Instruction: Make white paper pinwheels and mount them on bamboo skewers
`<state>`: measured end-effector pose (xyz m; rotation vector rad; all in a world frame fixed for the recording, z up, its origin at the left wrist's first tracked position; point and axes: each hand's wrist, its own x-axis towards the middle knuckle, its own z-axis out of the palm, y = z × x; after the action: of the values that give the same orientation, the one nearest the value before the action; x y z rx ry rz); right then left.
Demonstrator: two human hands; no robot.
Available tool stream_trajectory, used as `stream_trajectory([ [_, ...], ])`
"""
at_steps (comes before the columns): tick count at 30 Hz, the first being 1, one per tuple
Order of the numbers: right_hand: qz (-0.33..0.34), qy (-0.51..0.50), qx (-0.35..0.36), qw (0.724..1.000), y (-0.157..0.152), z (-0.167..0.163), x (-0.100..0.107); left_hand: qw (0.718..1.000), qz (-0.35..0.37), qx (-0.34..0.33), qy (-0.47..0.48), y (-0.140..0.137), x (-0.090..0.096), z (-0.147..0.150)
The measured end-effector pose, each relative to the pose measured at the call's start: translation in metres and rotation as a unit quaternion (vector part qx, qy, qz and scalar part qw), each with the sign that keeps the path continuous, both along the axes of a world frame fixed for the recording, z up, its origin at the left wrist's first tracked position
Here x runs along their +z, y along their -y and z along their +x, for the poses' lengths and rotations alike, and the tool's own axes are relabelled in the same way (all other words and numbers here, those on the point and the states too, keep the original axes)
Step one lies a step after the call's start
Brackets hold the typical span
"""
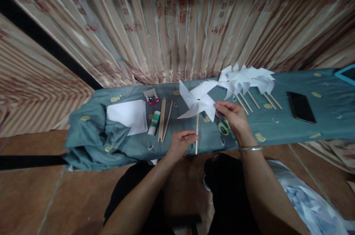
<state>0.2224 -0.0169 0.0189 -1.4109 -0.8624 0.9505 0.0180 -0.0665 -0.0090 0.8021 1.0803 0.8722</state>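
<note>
A white paper pinwheel [198, 98] with a dark pin at its centre is held upright above the cloth-covered table. My left hand [183, 142] is closed on its thin wooden stick [197, 127], low down near the end. With the thumb and fingers of my right hand [231, 114], I pinch the tip of the right blade. Under that hand lie scissors with yellow-green handles [223, 127], partly hidden. Several other white pinwheels [246, 79] on sticks lie bunched together at the back, to the right.
On the left are a stack of white paper [129, 116], a small open box of pins [151, 97], a glue stick [154, 123] and several wooden sticks [163, 120]. A black phone [301, 107] lies right. A blue-edged object [345, 74] is at the far right. Curtains [177, 24] hang behind.
</note>
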Motion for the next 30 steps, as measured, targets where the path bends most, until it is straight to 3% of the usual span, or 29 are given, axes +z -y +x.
stream_trajectory([
  [11, -0.036, -0.050, 0.023, 0.998, 0.004, -0.009, 0.010, 1.000, -0.004, 0.021, 0.011, -0.005, 0.004, 0.004],
  [30, -0.074, -0.134, 0.056, 0.987, 0.009, -0.023, 0.017, 1.000, 0.000, 0.024, 0.006, -0.007, -0.003, 0.004],
])
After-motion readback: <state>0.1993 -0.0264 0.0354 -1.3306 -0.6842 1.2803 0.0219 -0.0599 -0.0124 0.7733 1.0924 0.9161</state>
